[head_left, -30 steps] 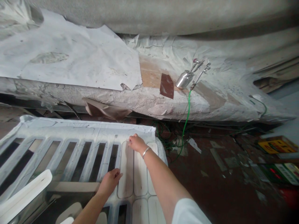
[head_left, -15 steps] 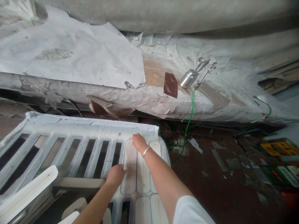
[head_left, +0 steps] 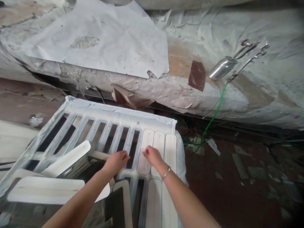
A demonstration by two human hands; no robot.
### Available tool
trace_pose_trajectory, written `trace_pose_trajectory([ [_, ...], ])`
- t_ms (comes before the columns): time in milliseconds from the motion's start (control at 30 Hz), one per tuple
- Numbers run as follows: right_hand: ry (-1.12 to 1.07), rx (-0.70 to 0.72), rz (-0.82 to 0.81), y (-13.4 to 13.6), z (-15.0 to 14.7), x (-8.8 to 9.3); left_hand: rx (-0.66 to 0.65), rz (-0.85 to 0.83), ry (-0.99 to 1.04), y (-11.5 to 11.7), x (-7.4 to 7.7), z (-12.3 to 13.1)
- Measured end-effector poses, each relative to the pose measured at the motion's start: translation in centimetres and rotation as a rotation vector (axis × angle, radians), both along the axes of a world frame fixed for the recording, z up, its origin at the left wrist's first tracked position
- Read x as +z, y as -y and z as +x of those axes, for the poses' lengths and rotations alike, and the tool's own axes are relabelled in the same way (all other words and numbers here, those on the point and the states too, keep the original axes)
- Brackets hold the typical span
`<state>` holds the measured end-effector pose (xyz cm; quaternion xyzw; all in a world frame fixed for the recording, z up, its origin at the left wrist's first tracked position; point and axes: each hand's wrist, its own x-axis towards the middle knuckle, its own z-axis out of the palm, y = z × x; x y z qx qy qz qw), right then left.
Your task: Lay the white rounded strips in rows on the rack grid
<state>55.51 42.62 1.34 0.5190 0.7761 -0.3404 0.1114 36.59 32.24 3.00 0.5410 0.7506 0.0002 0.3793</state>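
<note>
Both hands rested on the white slatted panel (head_left: 123, 122): left hand (head_left: 116, 161) fingers curled together, right hand (head_left: 152, 155) fingers loosely apart, slats extending toward 12 o'clock.

Your slatted frame (head_left: 114, 118) is white with thin dark crack lines along its top rail; the gaps between slats read black. The three panels (head_left: 158, 148) under your right hand (head_left: 152, 156) are off-white with grey grooves. On that wrist you've got a silver bracelet (head_left: 166, 173). The bench (head_left: 166, 91) ahead is grey-white, crusted and wrinkled. The paper sheet (head_left: 106, 44) is white with small dark specks. The sandpaper (head_left: 197, 75) is reddish brown. The spray gun (head_left: 225, 66) is shiny silver with a red knob; its hose (head_left: 213, 115) is bright green. The floor (head_left: 237, 177) is dark red-brown.
</note>
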Motion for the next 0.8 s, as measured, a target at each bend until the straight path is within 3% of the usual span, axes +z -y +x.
trace_pose_trajectory([
  [133, -0.110, 0.061, -0.406, 11.5, 1.2, 0.2, 0.232, 0.108, 0.258, 7.3, 1.9, -2.3],
  [200, -0.183, -0.070, -0.619, 16.5, 1.2, 0.1, 0.294, 0.066, 0.359, 10.7, 2.4, -1.6],
  [267, -0.186, -0.242, -0.776, 19.9, 1.0, -0.1, 0.324, 0.049, 0.396, 13.5, 2.6, -0.3],
  [333, -0.195, -0.330, -0.586, 21.5, 1.2, -0.4, 0.363, 0.052, 0.414, 15.4, 2.4, 1.3],
  [400, -0.205, -0.345, -0.272, 22.0, 1.7, -0.8, 0.404, 0.039, 0.432, 16.5, 1.7, 2.7],
  [433, -0.204, -0.341, -0.198, 22.1, 2.1, -1.0, 0.411, 0.032, 0.435, 16.7, 1.3, 3.4],
  [467, -0.199, -0.335, -0.228, 22.1, 2.4, -1.1, 0.408, 0.025, 0.435, 16.8, 0.9, 3.9],
  [533, -0.176, -0.309, -0.469, 22.2, 3.1, -0.7, 0.408, 0.009, 0.435, 16.8, 0.3, 4.6],
  [600, -0.205, -0.212, -0.642, 22.4, 3.5, 1.2, 0.485, -0.047, 0.484, 16.6, 0.4, 4.7],
  [633, -0.238, -0.133, -0.648, 22.5, 3.7, 2.6, 0.540, -0.077, 0.523, 16.6, 0.8, 4.6],
  [700, -0.291, 0.101, -0.491, 22.4, 4.1, 6.2, 0.645, -0.113, 0.606, 17.0, 2.0, 4.0],
  [800, -0.093, 0.602, -0.099, 21.7, 5.5, 11.1, 0.656, -0.157, 0.812, 18.6, 4.1, 3.3],
])
